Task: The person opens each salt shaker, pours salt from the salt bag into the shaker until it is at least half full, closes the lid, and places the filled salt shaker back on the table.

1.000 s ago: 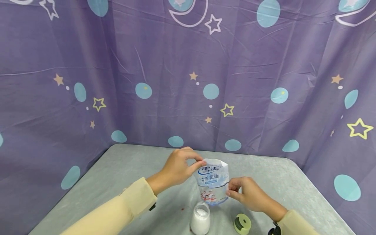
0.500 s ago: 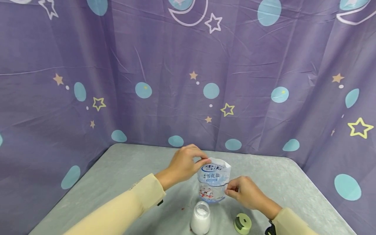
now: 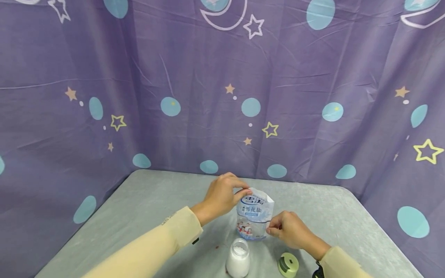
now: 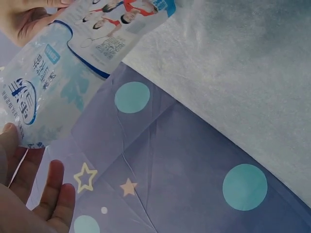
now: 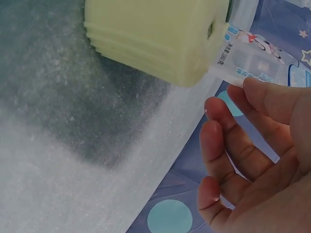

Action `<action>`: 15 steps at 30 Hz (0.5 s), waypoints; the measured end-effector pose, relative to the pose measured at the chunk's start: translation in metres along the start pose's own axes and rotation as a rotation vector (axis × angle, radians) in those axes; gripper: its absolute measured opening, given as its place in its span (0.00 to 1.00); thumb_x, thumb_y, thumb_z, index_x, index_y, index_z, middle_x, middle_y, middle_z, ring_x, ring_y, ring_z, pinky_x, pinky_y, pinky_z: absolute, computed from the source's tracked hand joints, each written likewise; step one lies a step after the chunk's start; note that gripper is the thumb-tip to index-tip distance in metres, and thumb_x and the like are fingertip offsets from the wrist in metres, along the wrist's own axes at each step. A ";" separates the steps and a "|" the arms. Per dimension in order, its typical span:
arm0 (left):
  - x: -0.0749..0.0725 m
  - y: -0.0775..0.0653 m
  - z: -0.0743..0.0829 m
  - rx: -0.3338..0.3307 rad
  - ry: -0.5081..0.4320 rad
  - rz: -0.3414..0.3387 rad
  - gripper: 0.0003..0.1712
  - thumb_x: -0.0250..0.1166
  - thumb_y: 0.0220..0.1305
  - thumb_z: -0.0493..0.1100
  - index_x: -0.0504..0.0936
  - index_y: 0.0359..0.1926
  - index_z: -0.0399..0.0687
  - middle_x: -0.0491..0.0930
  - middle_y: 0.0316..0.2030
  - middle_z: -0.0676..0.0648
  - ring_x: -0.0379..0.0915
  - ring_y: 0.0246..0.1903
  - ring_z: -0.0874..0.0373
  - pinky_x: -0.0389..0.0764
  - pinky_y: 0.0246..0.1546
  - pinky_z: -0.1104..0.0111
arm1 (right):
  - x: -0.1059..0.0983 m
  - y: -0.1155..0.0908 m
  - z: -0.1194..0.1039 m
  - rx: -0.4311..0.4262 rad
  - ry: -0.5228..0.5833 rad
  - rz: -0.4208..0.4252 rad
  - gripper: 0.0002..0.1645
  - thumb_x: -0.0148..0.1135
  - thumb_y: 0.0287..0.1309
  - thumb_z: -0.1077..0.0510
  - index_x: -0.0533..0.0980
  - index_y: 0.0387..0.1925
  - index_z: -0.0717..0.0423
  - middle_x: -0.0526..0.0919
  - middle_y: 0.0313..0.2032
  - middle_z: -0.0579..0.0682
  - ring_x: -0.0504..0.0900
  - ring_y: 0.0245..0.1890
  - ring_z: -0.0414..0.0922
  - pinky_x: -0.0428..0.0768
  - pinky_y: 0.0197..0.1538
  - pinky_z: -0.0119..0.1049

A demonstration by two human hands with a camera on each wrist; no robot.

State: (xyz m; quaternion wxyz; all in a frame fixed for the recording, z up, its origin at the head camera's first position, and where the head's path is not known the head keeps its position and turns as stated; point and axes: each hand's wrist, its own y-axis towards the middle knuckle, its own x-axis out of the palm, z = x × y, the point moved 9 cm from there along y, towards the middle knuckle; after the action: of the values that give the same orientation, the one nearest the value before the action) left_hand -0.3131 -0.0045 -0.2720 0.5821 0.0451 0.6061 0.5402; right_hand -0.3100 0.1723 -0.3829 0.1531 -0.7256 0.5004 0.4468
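A white and blue salt bag [image 3: 253, 216] with printed characters and small figures stands upright behind the glass jar. My left hand [image 3: 224, 194] pinches its top left corner between thumb and fingers. Low on the bag's right edge, my right hand [image 3: 289, 230] pinches it. The bag's top edge is uneven, with a corner folded over at the right. In the left wrist view both hands grip the bag [image 4: 63, 82] at opposite ends. The glass jar [image 3: 238, 259] in front is lidless and holds white salt. Right of it, the pale green lid [image 3: 288, 265] lies on the table.
A grey-covered table [image 3: 167, 193] runs back to a purple curtain [image 3: 208, 77] patterned with stars and moons. The lid [image 5: 146, 39] looms close to my right hand in the right wrist view. A small red speck marks the cloth left of the jar.
The salt bag has shifted a little to the right and stands straighter. My left hand has moved right with it, and my right hand has slid slightly left. The jar and lid stay put.
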 end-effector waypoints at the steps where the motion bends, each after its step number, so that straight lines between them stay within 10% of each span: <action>1: 0.001 0.000 0.000 0.002 -0.001 -0.004 0.09 0.78 0.59 0.48 0.93 0.41 0.55 0.89 0.35 0.59 0.79 0.37 0.62 0.80 0.39 0.65 | 0.000 0.000 0.001 0.001 0.003 -0.002 0.12 0.73 0.59 0.60 0.84 0.21 0.51 0.79 0.17 0.37 0.69 0.17 0.30 0.68 0.20 0.29; 15: 0.005 -0.003 -0.001 -0.015 0.001 -0.040 0.23 0.77 0.53 0.57 0.91 0.48 0.53 0.89 0.43 0.55 0.81 0.42 0.60 0.81 0.44 0.64 | 0.002 0.001 0.006 0.021 -0.006 -0.020 0.09 0.72 0.60 0.61 0.84 0.24 0.51 0.81 0.20 0.38 0.72 0.19 0.32 0.72 0.22 0.31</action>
State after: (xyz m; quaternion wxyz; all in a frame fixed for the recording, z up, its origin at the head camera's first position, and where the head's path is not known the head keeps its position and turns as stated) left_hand -0.3140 -0.0025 -0.2775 0.5929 0.0285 0.6031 0.5328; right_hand -0.3138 0.1747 -0.3879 0.1666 -0.7275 0.4974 0.4422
